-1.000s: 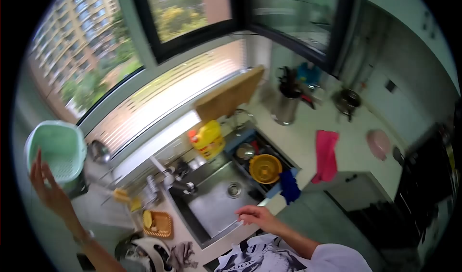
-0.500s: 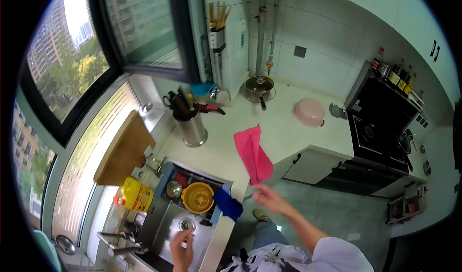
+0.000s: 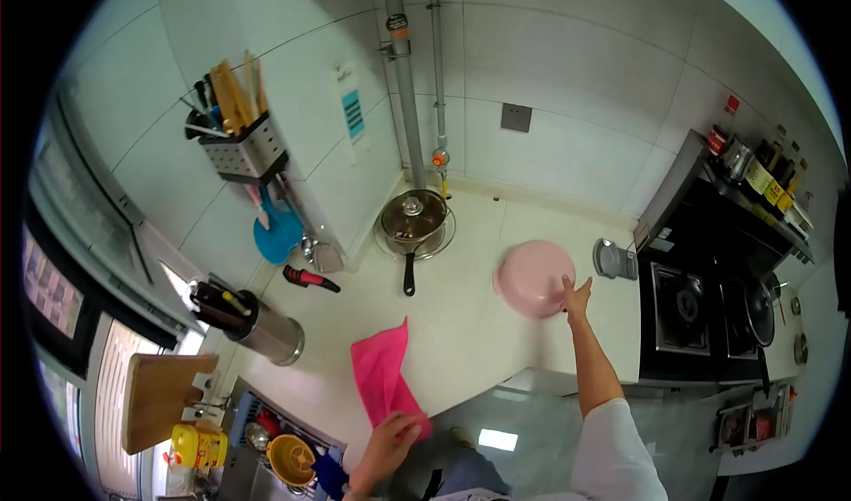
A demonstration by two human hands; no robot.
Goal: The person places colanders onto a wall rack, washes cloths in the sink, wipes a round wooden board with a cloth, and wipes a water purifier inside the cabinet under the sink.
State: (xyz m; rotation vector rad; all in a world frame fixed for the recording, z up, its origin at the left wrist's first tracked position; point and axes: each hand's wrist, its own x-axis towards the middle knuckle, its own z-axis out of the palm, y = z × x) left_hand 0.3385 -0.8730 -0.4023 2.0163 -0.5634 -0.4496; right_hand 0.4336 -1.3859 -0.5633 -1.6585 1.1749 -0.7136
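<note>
A pink cloth (image 3: 379,372) lies on the white counter, its lower end hanging at the front edge. My left hand (image 3: 390,448) is at that lower end, its fingers bent together on the fabric. Farther right, a pink basin (image 3: 534,275) stands upside down on the counter. My right hand (image 3: 576,297) reaches to the basin's right edge, thumb and fingers apart, the fingertips at its side. A dark blue cloth (image 3: 330,474) hangs over the sink's rim beside my left wrist.
A lidded pot (image 3: 415,217) stands at the back corner, handle forward. A knife holder (image 3: 266,328), a red-and-black tool (image 3: 310,279) and a yellow strainer (image 3: 291,459) are on the left. A grey holder (image 3: 614,260) sits between basin and stove (image 3: 683,306).
The view has swung right and closer to the counter. My left hand has gone from above the sink to the pink cloth; my right hand has moved from beside the cloth to the basin.
</note>
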